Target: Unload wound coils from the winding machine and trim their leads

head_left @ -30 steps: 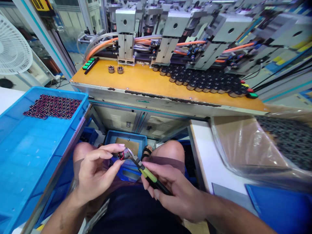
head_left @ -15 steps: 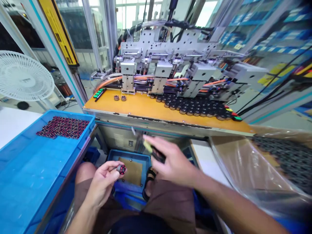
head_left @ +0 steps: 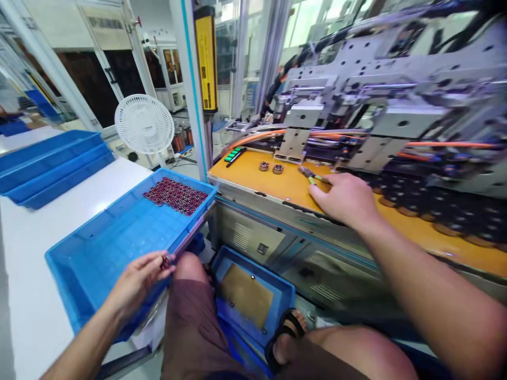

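Both hands have split apart since a second ago, when they met over my lap with cutter on part. Now, the orange machine deck (head_left: pixel 396 224) is my landmark: my right hand (head_left: pixel 345 199) lies on it, fingers loosely curled over the green-handled cutters (head_left: pixel 312 177), set flat there within reach. Left of the deck, over the blue tray's (head_left: pixel 119 232) near rim, my left hand (head_left: pixel 137 279) pinches the small red-wound part (head_left: pixel 165 261) at its fingertips.

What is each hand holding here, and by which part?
The left hand pinches a small dark, red-marked round part at its fingertips. The right hand rests on green-handled pliers at the handles, on the orange bench.
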`<state>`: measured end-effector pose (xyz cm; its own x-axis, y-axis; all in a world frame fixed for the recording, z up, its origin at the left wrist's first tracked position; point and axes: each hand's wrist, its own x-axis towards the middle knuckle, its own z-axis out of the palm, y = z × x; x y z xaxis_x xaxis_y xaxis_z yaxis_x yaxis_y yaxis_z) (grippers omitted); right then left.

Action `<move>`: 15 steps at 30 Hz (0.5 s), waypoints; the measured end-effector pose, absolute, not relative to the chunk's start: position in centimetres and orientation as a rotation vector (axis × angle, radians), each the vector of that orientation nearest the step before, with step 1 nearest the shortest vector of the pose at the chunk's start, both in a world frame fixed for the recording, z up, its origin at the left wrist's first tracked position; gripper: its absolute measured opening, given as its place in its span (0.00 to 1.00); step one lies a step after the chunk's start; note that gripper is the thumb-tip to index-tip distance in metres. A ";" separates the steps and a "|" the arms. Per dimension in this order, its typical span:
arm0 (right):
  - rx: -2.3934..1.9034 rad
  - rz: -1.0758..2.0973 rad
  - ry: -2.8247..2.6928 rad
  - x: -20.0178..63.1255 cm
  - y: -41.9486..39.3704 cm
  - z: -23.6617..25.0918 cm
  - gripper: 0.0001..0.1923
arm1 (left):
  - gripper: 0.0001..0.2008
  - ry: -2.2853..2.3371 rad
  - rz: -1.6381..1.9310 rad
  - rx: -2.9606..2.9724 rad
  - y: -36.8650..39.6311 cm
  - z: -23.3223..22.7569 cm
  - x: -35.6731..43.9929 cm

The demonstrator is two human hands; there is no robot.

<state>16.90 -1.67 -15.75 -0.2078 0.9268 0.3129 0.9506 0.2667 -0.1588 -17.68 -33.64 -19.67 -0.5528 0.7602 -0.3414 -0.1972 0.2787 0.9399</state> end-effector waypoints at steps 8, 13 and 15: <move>-1.739 -0.152 -2.225 16.8 -1.7 -15.8 0.19 | 0.16 2.284 1.179 0.679 -23.6 -24.1 -30.8; -1.719 -0.162 -2.212 16.8 -1.6 -15.9 0.18 | 0.18 2.503 0.950 0.843 -18.7 -26.8 -33.1; -1.709 -0.159 -2.207 16.9 -1.6 -15.9 0.18 | 0.18 2.549 0.903 0.904 -17.3 -27.3 -33.3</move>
<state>16.85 -1.58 -15.87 -0.2156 0.9171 0.3353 0.9557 0.2686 -0.1201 -33.28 -17.34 -27.29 -0.7613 0.6457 -0.0590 0.4645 0.6066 0.6452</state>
